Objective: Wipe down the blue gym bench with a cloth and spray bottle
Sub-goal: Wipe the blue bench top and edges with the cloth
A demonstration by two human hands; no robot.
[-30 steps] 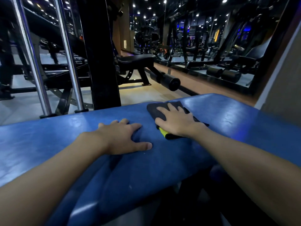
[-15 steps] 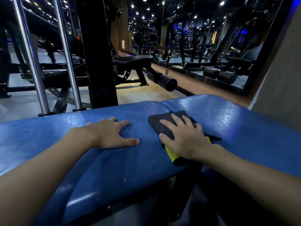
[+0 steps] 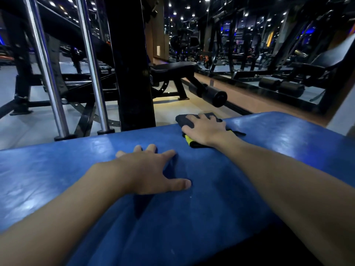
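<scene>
The dark cloth (image 3: 183, 120) with a yellow edge lies at the far edge of the blue desk (image 3: 57, 173), pressed flat under the right hand (image 3: 206, 130), fingers (image 3: 192, 117) spread straight. The left hand (image 3: 149, 169) rests nearby, palm down, fingers splayed, holding nothing

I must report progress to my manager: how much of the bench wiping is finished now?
Done: cannot tell; the blue bench shows sheen and pale scuffs, no clear wiped zone. In hand: the right hand presses the dark cloth flat at the far edge, and the left hand rests flat on the bench. Left: probably the remaining surface; no spray bottle is in view.
</scene>
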